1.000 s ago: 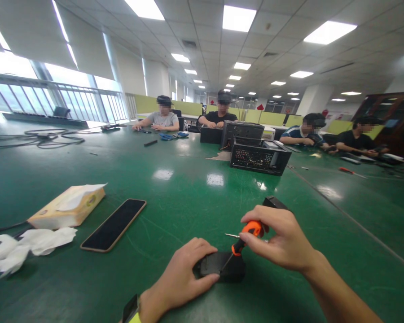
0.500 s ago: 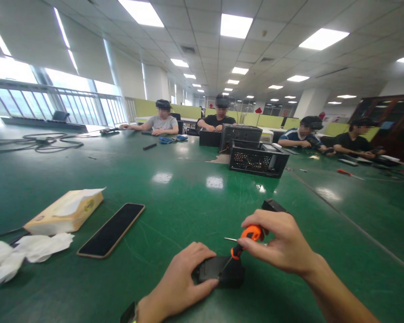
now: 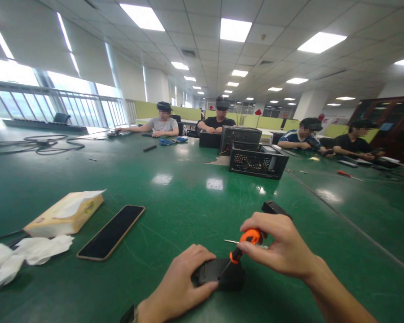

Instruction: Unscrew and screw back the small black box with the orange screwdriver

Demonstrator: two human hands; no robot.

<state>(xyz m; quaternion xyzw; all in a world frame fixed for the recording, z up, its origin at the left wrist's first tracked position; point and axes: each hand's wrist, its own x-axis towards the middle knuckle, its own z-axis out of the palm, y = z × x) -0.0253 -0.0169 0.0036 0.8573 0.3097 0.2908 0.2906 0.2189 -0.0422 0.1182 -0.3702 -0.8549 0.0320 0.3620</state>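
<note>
On the green table in front of me lies a small black box-shaped part [image 3: 231, 279]. My left hand [image 3: 180, 280] grips its left end, thumb along the near side and fingers over the far side. An orange and black screwdriver [image 3: 250, 236] is held by its handle in my right hand [image 3: 278, 242]. It slants down to the left, its tip at the top of the black part near my left thumb. A thin metal shaft [image 3: 229, 241] sticks out leftward beside the handle. Behind my right hand lies another black block [image 3: 274, 207], partly covered.
To the left are a phone [image 3: 111, 233], a tissue box [image 3: 67, 213] and crumpled tissues [image 3: 42, 250]. An open black computer case [image 3: 258, 160] stands farther back. Cables [image 3: 43, 142] lie far left, a red screwdriver [image 3: 348, 175] far right. Several people [image 3: 218, 119] sit around the table.
The view has shifted very slightly. Both hands, the screwdriver and the black part keep nearly the same positions, with the screwdriver tip still at the part.
</note>
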